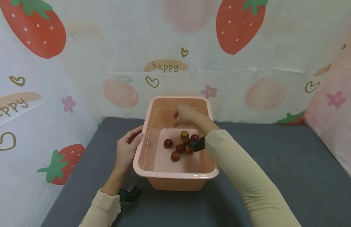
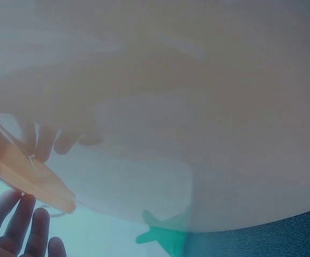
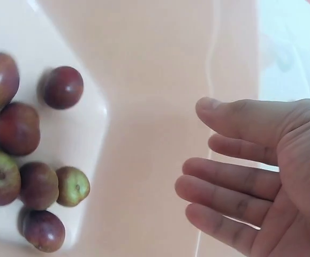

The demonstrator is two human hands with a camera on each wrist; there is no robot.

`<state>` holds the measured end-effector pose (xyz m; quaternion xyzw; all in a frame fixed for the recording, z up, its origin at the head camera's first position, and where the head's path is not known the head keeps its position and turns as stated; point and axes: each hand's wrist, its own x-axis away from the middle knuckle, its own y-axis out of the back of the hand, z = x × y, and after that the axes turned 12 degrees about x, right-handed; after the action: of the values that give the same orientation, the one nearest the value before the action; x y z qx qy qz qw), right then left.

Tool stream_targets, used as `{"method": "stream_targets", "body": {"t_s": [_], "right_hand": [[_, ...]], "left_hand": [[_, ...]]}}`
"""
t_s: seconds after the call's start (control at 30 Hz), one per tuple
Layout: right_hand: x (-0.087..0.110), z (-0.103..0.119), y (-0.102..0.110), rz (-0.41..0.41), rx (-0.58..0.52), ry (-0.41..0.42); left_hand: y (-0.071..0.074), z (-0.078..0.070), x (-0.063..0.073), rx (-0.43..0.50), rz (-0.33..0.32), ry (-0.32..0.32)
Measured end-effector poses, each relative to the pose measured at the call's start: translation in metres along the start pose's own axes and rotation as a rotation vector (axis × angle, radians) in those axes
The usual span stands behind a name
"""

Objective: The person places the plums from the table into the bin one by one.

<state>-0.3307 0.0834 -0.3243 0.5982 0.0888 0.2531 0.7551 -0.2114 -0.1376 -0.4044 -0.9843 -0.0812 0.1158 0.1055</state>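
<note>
Several round plums (image 1: 175,156), dark red with some yellow-green skins, lie loose on the floor of a pink plastic basin (image 1: 175,175). My right hand (image 1: 187,116) hovers inside the basin's far end, beyond the plums. The right wrist view shows its fingers loosely extended with nothing between them, apart from the plums (image 3: 17,128) at left. At the basin's left side, my left hand (image 1: 127,148) touches the rim from outside. Its fingers (image 2: 21,222) look fairly straight beside the rim's edge (image 2: 42,187) in the left wrist view.
The basin stands on a dark grey cloth-covered table (image 1: 277,164). Behind it hangs a white curtain (image 1: 232,72) printed with strawberries and flowers, which continues along both sides. Black wrist straps (image 1: 130,194) sit at both sleeves.
</note>
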Motion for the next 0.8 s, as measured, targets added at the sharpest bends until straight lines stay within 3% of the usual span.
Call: {"method": "stream_targets", "body": {"t_s": [0.43,0.8], "right_hand": [[0.024,-0.009,0.026,-0.086,-0.076,0.016],[0.055,-0.018,0.046,-0.204,-0.185,0.096]], "left_hand": [[-0.001,-0.003,0.002,-0.003,-0.004,0.011],[0.0,-0.004,0.002,0.009,0.001,0.01]]}}
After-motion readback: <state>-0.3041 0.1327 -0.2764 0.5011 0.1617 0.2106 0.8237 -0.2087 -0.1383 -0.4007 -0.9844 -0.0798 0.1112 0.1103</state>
